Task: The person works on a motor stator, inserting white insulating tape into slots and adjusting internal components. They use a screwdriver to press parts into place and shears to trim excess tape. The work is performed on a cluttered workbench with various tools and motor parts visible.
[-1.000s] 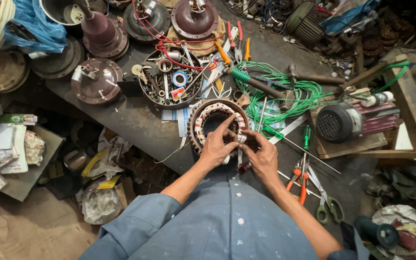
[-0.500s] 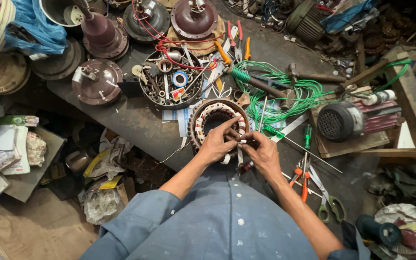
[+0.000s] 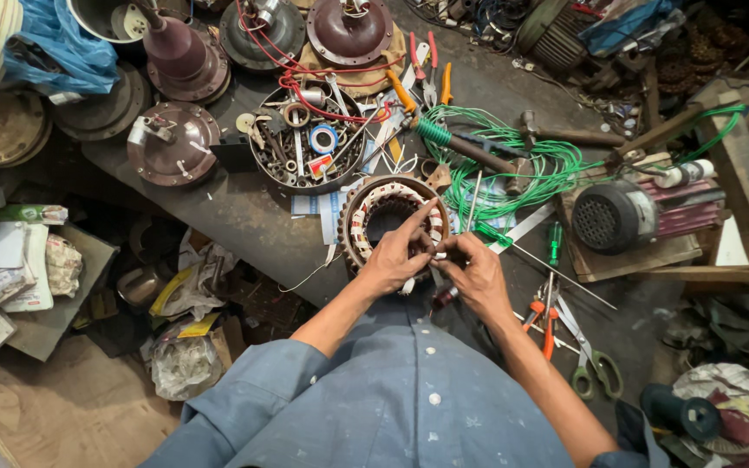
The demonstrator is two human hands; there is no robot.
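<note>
Stator ring (image 3: 366,212) before parts bowl (image 3: 262,152)

Round wound stator (image 3: 383,217) lies flat on bench.

left hand (image 3: 394,258) and right hand (image 3: 476,274) on ring-shaped stator (image 3: 389,217), green wire (image 3: 522,165) beside

Even, soft daylight, sharp at centre, with wide-angle bending at edges and dark upper-right corner.
</note>
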